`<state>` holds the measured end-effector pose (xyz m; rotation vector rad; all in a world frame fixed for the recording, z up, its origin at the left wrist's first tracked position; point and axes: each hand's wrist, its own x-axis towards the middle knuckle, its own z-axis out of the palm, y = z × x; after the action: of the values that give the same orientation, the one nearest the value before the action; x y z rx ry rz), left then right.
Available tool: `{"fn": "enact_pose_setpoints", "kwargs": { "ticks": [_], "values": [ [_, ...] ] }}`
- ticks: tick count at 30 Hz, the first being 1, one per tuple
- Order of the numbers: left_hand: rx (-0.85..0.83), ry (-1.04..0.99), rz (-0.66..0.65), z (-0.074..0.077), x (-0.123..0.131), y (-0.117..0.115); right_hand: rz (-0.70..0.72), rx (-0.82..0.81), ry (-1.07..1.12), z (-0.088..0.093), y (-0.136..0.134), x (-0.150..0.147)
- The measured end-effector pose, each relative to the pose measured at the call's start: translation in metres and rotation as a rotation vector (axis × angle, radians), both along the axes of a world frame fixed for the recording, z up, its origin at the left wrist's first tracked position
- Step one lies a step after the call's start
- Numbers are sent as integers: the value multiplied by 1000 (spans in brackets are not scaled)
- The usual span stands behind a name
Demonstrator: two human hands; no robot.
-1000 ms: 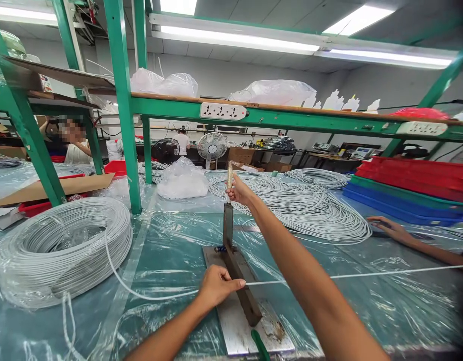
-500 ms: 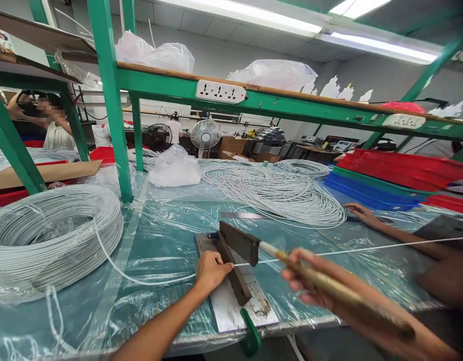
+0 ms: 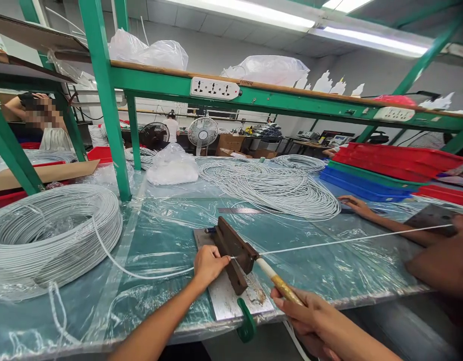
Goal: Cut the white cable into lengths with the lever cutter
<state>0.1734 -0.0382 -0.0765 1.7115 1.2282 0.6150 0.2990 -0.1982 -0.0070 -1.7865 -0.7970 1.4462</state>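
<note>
My left hand (image 3: 208, 265) pinches a thin white cable (image 3: 156, 277) at the near side of a lever cutter with a brown metal blade (image 3: 237, 243). The cutter is mounted on a pale metal base plate (image 3: 227, 303) at the table's front edge. In my right hand (image 3: 310, 318) is the cutter handle (image 3: 286, 289), wrapped in gold tape and closed in my fingers. Its blade is lowered against the brown bar, across the cable. To the left, the cable leads back to a large plastic-wrapped coil (image 3: 103, 220); to the right it stretches towards another person's blurred hand.
A loose pile of white cable (image 3: 269, 188) lies behind the cutter, with a steel ruler (image 3: 241, 210) in front of it. Stacked red, green and blue trays (image 3: 389, 163) stand at the right. A co-worker's hand (image 3: 355, 204) rests near them. A green clamp handle (image 3: 247, 321) juts from the front edge.
My right hand has moved down and left with the handle, and the raised blade has dropped towards the bar. My left hand stays at the cable.
</note>
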Motion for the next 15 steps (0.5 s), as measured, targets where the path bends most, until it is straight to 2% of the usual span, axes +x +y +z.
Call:
{"fn": "enact_pose_setpoints", "kwargs": {
  "ticks": [5,9,11,15],
  "values": [
    [4,-10,-4,2,0,-2,-16,98,-62,-6,-8,0],
    [6,-35,5,1,0,-2,-27,105,-106,-10,-10,3],
    [4,-57,7,-1,0,-1,-42,137,-168,-23,-13,0],
    [-8,-122,9,-8,-2,2,-167,359,-347,-62,-22,-17]
  ]
}}
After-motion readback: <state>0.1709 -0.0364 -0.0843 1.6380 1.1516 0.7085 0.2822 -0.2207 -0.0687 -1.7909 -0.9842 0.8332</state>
